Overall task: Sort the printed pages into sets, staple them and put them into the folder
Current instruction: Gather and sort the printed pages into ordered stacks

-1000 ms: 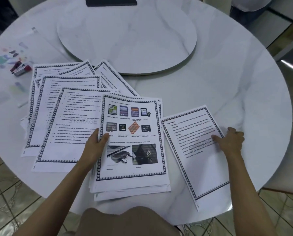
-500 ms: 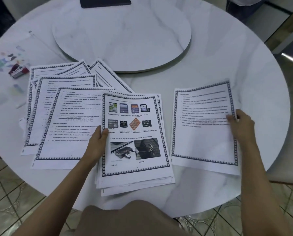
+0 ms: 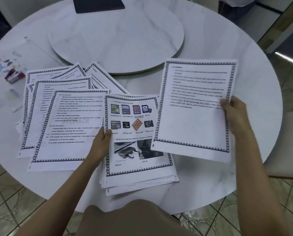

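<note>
A single printed page (image 3: 193, 108) is pinched at its right edge by the right hand (image 3: 234, 113), lifted above the round white surface (image 3: 210, 40). A central page stack (image 3: 139, 133) is gripped at its left edge by the left hand (image 3: 102, 142).

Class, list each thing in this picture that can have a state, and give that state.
Single page: held above the table, pinched by right hand.
Picture stack: lying flat, left hand holds its left edge.
Fanned pages: spread overlapping on the table.
Stapler: lying untouched, far left.
</note>
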Demonstrator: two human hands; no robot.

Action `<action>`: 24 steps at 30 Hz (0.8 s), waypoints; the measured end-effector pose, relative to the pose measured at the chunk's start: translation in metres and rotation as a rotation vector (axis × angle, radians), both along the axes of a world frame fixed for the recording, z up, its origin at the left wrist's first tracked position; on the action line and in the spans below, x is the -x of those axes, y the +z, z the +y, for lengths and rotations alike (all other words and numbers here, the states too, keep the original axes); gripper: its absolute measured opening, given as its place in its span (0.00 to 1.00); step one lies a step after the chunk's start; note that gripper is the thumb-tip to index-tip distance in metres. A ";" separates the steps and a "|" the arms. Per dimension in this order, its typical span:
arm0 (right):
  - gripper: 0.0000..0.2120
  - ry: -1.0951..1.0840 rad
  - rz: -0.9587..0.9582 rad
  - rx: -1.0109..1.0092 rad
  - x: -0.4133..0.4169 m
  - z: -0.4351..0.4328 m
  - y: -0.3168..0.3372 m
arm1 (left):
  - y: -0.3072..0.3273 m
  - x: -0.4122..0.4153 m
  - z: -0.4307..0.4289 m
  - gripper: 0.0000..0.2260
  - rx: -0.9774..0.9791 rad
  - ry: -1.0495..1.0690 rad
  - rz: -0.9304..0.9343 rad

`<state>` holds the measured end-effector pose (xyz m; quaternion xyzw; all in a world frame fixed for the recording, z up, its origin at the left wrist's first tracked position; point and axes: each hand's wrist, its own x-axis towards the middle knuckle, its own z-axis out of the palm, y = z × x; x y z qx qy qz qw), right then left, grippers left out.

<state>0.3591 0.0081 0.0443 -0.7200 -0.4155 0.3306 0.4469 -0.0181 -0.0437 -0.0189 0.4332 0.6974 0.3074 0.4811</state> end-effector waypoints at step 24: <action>0.19 0.155 -0.086 0.185 0.113 -0.037 -0.059 | 0.009 -0.015 -0.006 0.27 -0.126 -0.097 -0.054</action>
